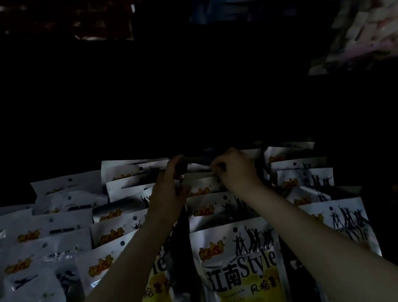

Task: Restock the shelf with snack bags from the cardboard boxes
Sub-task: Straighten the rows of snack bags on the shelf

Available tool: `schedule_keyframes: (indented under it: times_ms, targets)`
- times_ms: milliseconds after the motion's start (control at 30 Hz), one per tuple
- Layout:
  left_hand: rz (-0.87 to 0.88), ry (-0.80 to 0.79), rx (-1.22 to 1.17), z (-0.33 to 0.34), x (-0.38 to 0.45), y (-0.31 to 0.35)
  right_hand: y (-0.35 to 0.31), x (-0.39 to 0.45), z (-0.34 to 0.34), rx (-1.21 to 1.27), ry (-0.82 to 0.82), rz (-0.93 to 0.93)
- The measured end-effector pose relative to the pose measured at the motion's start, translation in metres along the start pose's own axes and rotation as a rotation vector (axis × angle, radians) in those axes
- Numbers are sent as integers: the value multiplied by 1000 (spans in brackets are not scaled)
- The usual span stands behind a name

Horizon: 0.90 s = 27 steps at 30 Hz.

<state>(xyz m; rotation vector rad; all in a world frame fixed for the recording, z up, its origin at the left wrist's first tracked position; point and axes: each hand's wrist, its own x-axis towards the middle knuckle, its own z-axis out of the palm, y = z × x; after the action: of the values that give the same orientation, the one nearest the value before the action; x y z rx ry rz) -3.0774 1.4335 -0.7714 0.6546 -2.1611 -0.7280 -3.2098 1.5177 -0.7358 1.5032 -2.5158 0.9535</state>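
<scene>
Light: very dim; the upper middle of the view is black and nothing can be made out there.

Snack bags: silver-topped bags with yellow lower panels and black lettering are stood upright in rows running from front to back. The front bag of the middle row is seen most plainly, at the bottom centre.

Left rows: more bags of the same kind are packed in overlapping rows at the left, some tilted.

Right row: a further row is stood just right of the right forearm.

Left hand: the left hand is reached forward to the far end of the middle row; its fingers are curled over the top edge of a rear bag, with the thumb towards the centre.

Right hand: the right hand is placed just beside the left, on the same top edge; the fingers are curled and pinched on that edge.

Rear bag: located at the back of the middle row, held by both hands; its face is mostly in shadow.

Forearms: both bare forearms are stretched over the nearer bags.

Above: red packets are seen at the upper left, and blue and pale packets at the upper right, blurred.

Cardboard boxes: not in view.
</scene>
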Motion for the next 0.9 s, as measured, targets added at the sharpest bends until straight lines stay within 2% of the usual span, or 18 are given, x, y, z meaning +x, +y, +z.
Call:
schedule_keyframes:
  times_ms: [200,367,567,667,733,800,900]
  targets:
    - [23,-53,98,-1,-2,-2,-5,-10,-3,57,-90,-85]
    - [-18,-43,114,-2,-3,-3,11,-18,-15,-325,-120,38]
    - [-34,-22,59,-7,-2,-1,7,14,-16,-154,-100,-53]
    - [-13,-67,83,-11,-3,-4,-1,41,0,-139,-254,9]
    - [-5,-81,97,-14,-4,-7,-3,52,8,-165,-286,82]
    - [-6,-87,88,-14,-4,-7,-6,56,10,-162,-202,130]
    - [-11,-81,80,-13,-2,-5,-10,49,7,-327,-41,84]
